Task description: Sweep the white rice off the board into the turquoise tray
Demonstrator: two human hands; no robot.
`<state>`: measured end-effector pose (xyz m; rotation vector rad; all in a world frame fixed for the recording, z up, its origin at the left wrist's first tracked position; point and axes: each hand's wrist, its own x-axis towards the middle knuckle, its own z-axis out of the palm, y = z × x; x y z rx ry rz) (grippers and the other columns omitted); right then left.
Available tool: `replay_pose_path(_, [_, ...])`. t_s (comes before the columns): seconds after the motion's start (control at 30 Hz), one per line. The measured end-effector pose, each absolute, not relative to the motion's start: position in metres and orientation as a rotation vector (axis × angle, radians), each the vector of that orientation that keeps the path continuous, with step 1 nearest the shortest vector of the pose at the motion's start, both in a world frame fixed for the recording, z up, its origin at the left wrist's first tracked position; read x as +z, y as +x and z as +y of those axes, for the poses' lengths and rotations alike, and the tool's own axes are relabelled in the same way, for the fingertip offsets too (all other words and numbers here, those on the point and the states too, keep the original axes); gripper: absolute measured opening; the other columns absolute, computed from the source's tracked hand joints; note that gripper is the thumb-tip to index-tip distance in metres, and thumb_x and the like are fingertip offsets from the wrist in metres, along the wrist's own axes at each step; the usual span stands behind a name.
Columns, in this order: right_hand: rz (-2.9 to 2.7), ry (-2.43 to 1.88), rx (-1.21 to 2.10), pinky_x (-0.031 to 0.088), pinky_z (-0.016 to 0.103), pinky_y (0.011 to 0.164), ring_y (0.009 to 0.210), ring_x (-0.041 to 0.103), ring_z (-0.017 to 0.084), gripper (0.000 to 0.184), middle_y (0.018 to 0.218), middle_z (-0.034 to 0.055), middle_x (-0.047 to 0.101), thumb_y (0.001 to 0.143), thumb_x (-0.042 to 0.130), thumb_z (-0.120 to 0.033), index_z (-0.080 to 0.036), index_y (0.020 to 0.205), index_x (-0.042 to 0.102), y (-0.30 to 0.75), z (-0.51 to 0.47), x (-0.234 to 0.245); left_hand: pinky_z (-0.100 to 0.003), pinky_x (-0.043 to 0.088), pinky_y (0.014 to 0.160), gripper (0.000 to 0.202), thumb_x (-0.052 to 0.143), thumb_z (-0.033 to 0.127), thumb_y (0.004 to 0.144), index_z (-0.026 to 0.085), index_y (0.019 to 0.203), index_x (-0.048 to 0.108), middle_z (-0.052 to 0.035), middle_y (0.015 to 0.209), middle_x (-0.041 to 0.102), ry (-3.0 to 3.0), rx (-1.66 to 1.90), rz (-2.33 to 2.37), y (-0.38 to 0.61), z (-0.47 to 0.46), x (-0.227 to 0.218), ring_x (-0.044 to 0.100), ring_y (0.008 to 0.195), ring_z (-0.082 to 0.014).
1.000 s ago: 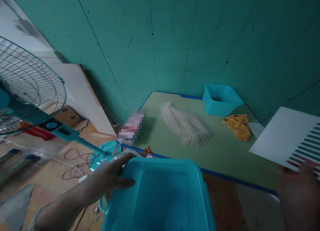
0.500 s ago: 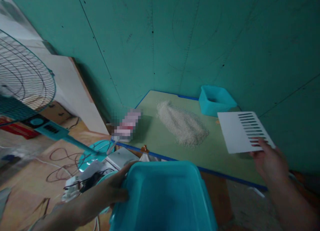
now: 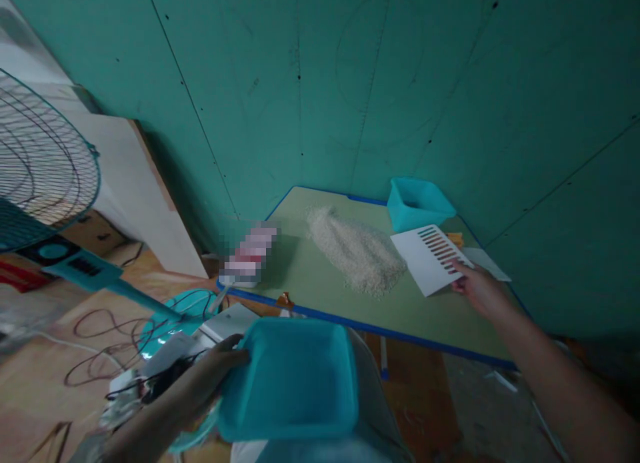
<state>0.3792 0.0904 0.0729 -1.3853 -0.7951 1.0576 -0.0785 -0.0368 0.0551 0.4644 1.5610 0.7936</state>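
Observation:
My left hand [image 3: 225, 363] grips the left rim of a turquoise plastic basin [image 3: 295, 376], held at the table's near edge with its inside facing up toward me. My right hand [image 3: 473, 283] is closed on a flat white slotted sheet [image 3: 425, 263]. That sheet is tilted over the table, its left corner close to the right end of a heap of pale grains [image 3: 355, 249]. The grains lie spread across the green tabletop [image 3: 305, 283]. Fingers of my left hand are partly hidden behind the basin's rim.
A smaller turquoise bin [image 3: 419, 206] stands at the table's back right, with another white sheet [image 3: 485, 263] near it. A pinkish blurred object [image 3: 250, 253] sits at the left end. A standing fan [image 3: 45, 156], cables and a power box [image 3: 227, 321] are left.
My right hand has brought the slotted sheet leftward to the grain heap, uncovering a second white sheet. The basin has shifted left and tipped so more of its inside shows.

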Motion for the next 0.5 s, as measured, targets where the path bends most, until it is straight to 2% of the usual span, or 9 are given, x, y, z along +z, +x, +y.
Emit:
replay_pose_path(0.2, [-0.842,-1.402,1.15,0.029,0.016,0.033,0.038,0.042,0.007,0.022,0.056,-0.0025,0.057,0.059,0.071,-0.027,-0.015,0.07,0.057,0.358,0.094,0.077,-0.038,0.053,0.069,0.021,0.062,0.009,0.059,0.01,0.08,0.063,-0.0107,0.071,0.074,0.537,0.795,1.191,-0.019,-0.01,0.049,0.069,0.068,-0.0269])
replay_pose_path(0.5, [-0.864,-1.432,1.257,0.029,0.015,0.032,0.038,0.044,0.006,0.022,0.059,-0.0013,0.058,0.064,0.071,-0.031,-0.015,0.073,0.059,0.342,0.086,0.078,-0.029,0.051,0.065,0.014,0.064,0.008,0.057,0.015,0.069,0.065,-0.0034,0.059,0.072,0.509,0.886,1.221,0.006,0.015,0.036,0.068,0.066,-0.0227])
